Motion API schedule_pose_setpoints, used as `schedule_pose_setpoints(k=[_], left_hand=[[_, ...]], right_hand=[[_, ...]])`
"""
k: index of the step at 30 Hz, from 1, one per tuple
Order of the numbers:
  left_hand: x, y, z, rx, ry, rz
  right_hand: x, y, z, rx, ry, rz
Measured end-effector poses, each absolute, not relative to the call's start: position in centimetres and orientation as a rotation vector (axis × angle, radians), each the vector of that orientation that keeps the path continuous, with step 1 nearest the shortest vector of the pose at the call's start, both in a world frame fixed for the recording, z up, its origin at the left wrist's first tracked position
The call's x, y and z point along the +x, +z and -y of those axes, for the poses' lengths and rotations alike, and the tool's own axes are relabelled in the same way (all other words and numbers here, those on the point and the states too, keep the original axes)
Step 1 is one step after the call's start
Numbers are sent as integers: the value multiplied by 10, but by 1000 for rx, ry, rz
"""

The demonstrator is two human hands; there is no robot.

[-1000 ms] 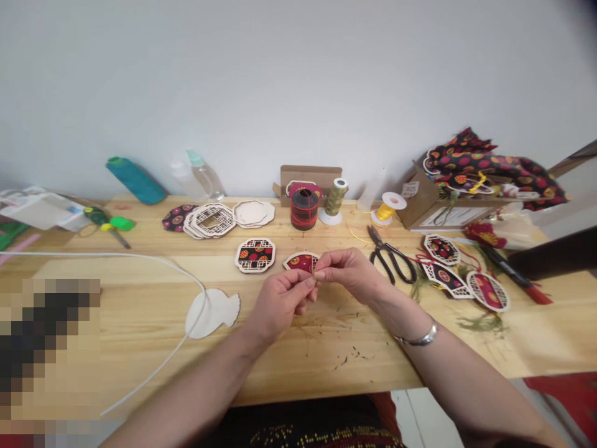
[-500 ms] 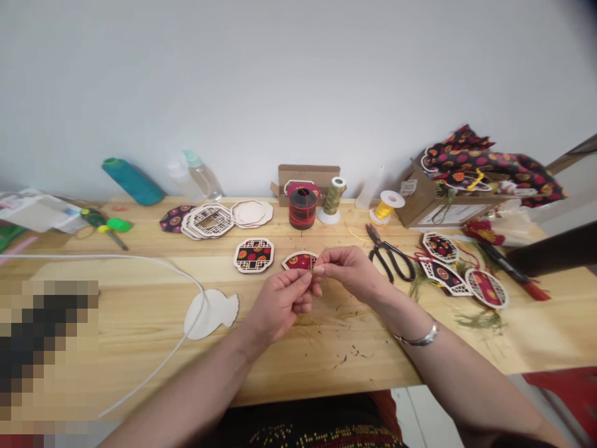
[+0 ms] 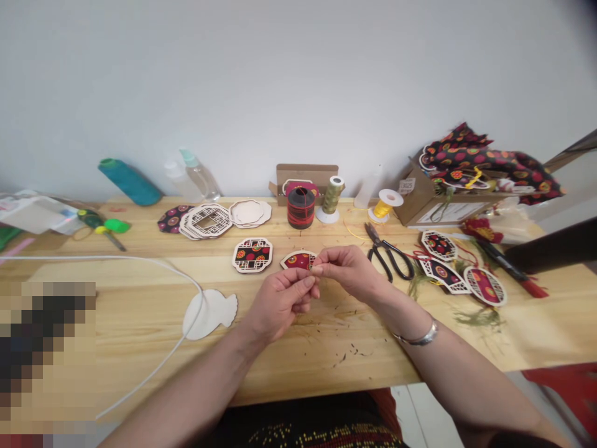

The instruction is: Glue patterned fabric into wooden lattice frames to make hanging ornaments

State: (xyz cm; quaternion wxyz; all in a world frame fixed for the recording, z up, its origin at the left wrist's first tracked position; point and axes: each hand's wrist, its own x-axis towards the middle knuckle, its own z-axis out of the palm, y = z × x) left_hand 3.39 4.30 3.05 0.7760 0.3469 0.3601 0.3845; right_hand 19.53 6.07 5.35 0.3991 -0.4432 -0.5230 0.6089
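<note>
My left hand and my right hand meet over the middle of the table, fingertips pinched together. Whatever sits between them is too small to make out. Just behind the fingers lies a fan-shaped wooden ornament with red patterned fabric, its right part hidden by my right hand. Left of it rests an eight-sided ornament with dark dotted fabric and lattice edges. Black-handled scissors lie to the right of my right hand.
Behind stand a red-and-black thread spool, an olive thread cone and a yellow cord spool. Finished ornaments and a fabric-filled carton are at right. A white cable crosses a vase-shaped blank at left.
My two hands stay pinched together in nearly the same place, with only a slight shift of the fingers. The whole view has moved a little.
</note>
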Motion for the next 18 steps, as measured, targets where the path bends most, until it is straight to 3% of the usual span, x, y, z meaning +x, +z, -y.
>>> schedule_pose_setpoints(k=[7, 18], left_hand=[[31, 28, -42, 828, 885, -803], [27, 25, -46, 1116, 1183, -898]], right_hand=[[193, 53, -59, -1030, 1624, 1275], [196, 52, -57, -964, 1475, 1294]])
